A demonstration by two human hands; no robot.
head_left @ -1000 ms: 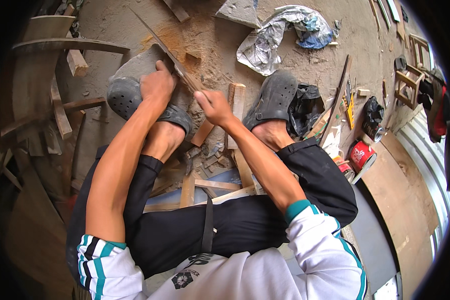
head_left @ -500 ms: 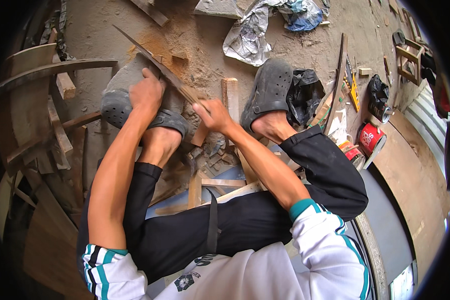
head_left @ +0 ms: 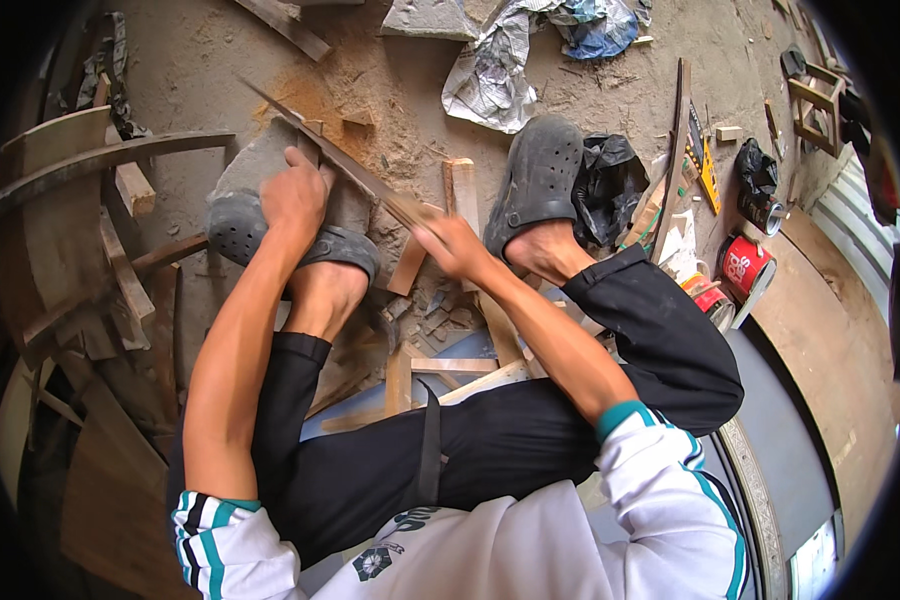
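You wear a white shirt with teal and black stripes on its sleeves, black trousers and dark grey clogs patterned with round holes. Upper left of centre, your long blade is dull grey-brown, near orange dust. Toward the upper right, you have a yellow-and-black tool and a red can with white markings. At top centre, your crumpled sheet is whitish grey.
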